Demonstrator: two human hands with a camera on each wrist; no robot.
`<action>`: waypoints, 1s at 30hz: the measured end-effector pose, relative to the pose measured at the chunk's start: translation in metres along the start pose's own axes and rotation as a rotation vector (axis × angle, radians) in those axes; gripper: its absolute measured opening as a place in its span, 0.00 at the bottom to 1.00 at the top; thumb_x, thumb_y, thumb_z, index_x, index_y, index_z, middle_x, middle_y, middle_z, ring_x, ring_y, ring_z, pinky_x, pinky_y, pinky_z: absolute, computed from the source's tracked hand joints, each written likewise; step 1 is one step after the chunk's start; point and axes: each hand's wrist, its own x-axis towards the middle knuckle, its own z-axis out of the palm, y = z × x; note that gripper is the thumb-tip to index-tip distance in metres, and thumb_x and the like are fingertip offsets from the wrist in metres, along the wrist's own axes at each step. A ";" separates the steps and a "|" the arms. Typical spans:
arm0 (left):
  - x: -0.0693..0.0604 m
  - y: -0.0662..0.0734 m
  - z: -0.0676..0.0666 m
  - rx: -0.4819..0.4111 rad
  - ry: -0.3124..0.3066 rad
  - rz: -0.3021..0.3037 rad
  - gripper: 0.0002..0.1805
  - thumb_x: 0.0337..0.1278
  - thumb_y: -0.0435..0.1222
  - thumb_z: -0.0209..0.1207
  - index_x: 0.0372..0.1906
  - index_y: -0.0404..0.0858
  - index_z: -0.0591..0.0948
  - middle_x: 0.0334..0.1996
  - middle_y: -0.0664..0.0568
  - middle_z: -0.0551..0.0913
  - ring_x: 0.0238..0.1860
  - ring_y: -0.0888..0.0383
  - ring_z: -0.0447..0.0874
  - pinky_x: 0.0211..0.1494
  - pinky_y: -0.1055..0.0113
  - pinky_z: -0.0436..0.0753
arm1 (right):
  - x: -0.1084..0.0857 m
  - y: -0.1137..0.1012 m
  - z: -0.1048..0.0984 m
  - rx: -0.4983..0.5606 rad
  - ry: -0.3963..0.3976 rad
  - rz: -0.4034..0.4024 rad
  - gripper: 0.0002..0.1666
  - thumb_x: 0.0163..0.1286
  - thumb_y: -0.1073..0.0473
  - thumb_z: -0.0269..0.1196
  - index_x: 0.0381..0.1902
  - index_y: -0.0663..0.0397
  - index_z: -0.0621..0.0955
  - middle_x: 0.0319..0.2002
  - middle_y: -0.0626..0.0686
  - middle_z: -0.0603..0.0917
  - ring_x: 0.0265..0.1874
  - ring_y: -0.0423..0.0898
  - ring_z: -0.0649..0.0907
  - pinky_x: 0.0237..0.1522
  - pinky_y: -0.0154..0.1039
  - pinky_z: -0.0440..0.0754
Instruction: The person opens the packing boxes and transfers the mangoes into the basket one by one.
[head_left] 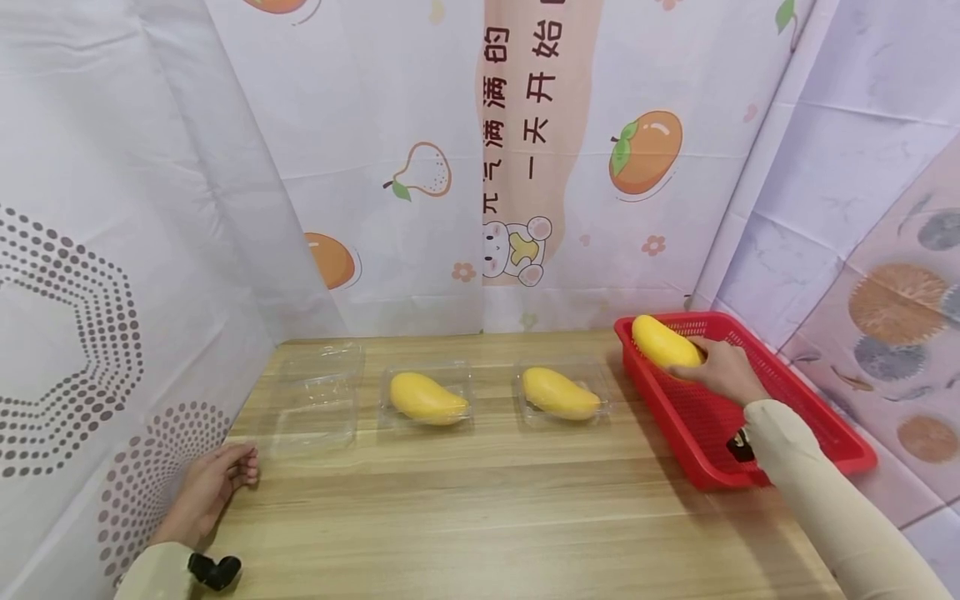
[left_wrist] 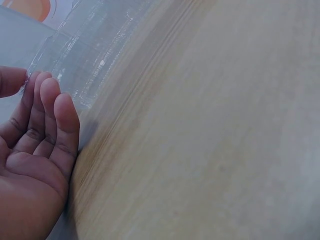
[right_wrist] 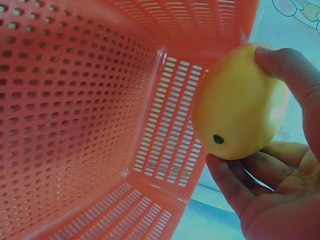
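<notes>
In the head view, my right hand (head_left: pixel 723 371) grips a yellow mango (head_left: pixel 663 343) above the left wall of a red plastic basket (head_left: pixel 667 433). The right wrist view shows the thumb on one side of this mango (right_wrist: pixel 240 105) and the fingers beneath it, with a dark spot at its end. My left hand (head_left: pixel 213 487) rests at the table's left edge, fingers loosely bent and nothing held. Just beyond it lie clear plastic boxes (head_left: pixel 315 412), seen also as clear plastic (left_wrist: pixel 95 50) past the fingertips in the left wrist view.
Two more mangoes, one left (head_left: pixel 423 398) and one right (head_left: pixel 558 393), each lie in a clear box along the back of the wooden table (head_left: pixel 450 508). Printed curtains (head_left: pixel 375 250) close off the back and both sides.
</notes>
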 end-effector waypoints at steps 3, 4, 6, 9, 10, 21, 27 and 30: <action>0.000 0.001 0.000 -0.008 -0.005 0.004 0.15 0.79 0.39 0.55 0.39 0.31 0.83 0.30 0.52 0.84 0.30 0.60 0.83 0.36 0.66 0.85 | 0.000 0.002 0.001 -0.009 -0.019 0.008 0.44 0.62 0.41 0.75 0.62 0.70 0.78 0.37 0.58 0.84 0.32 0.52 0.77 0.33 0.43 0.73; -0.001 0.001 0.000 -0.007 -0.002 0.005 0.15 0.79 0.40 0.55 0.39 0.32 0.83 0.30 0.52 0.84 0.30 0.60 0.83 0.36 0.66 0.85 | -0.001 0.003 0.001 -0.011 -0.024 0.010 0.43 0.62 0.41 0.75 0.61 0.71 0.78 0.36 0.57 0.84 0.32 0.52 0.77 0.32 0.43 0.73; -0.001 0.001 0.001 -0.005 -0.003 0.003 0.15 0.79 0.40 0.55 0.40 0.31 0.82 0.31 0.52 0.84 0.30 0.60 0.83 0.36 0.66 0.85 | -0.001 0.005 0.002 -0.016 -0.034 0.016 0.43 0.62 0.42 0.75 0.61 0.71 0.78 0.35 0.56 0.84 0.31 0.51 0.77 0.31 0.43 0.73; -0.002 0.000 0.001 -0.002 -0.003 0.001 0.15 0.78 0.41 0.56 0.40 0.32 0.82 0.31 0.52 0.84 0.30 0.60 0.83 0.36 0.66 0.85 | -0.002 0.010 0.004 -0.027 -0.052 0.025 0.42 0.62 0.41 0.75 0.59 0.72 0.79 0.33 0.56 0.83 0.30 0.51 0.77 0.30 0.42 0.73; -0.001 0.000 0.001 -0.001 -0.003 0.000 0.15 0.78 0.41 0.56 0.40 0.32 0.82 0.31 0.52 0.84 0.30 0.60 0.83 0.36 0.66 0.85 | -0.002 0.012 0.004 -0.034 -0.057 0.026 0.43 0.62 0.41 0.75 0.59 0.72 0.79 0.32 0.56 0.83 0.30 0.52 0.77 0.30 0.42 0.72; -0.001 0.001 0.000 -0.011 -0.001 -0.004 0.14 0.78 0.40 0.56 0.40 0.32 0.82 0.31 0.53 0.84 0.30 0.60 0.83 0.36 0.66 0.85 | -0.003 0.021 0.009 -0.052 -0.097 0.037 0.40 0.59 0.41 0.76 0.54 0.71 0.82 0.30 0.54 0.82 0.29 0.53 0.77 0.30 0.43 0.72; -0.003 0.002 0.001 0.003 -0.013 -0.007 0.15 0.79 0.40 0.55 0.39 0.32 0.82 0.31 0.53 0.84 0.31 0.60 0.82 0.37 0.66 0.85 | -0.003 0.026 0.015 -0.065 -0.129 0.046 0.40 0.58 0.40 0.76 0.53 0.69 0.84 0.30 0.54 0.82 0.31 0.54 0.77 0.30 0.43 0.72; -0.004 0.002 0.001 0.010 -0.015 -0.011 0.16 0.79 0.40 0.55 0.39 0.31 0.82 0.31 0.52 0.84 0.31 0.60 0.82 0.37 0.66 0.85 | -0.002 0.029 0.018 -0.058 -0.133 0.050 0.39 0.57 0.40 0.77 0.51 0.69 0.84 0.30 0.54 0.82 0.31 0.54 0.77 0.31 0.43 0.73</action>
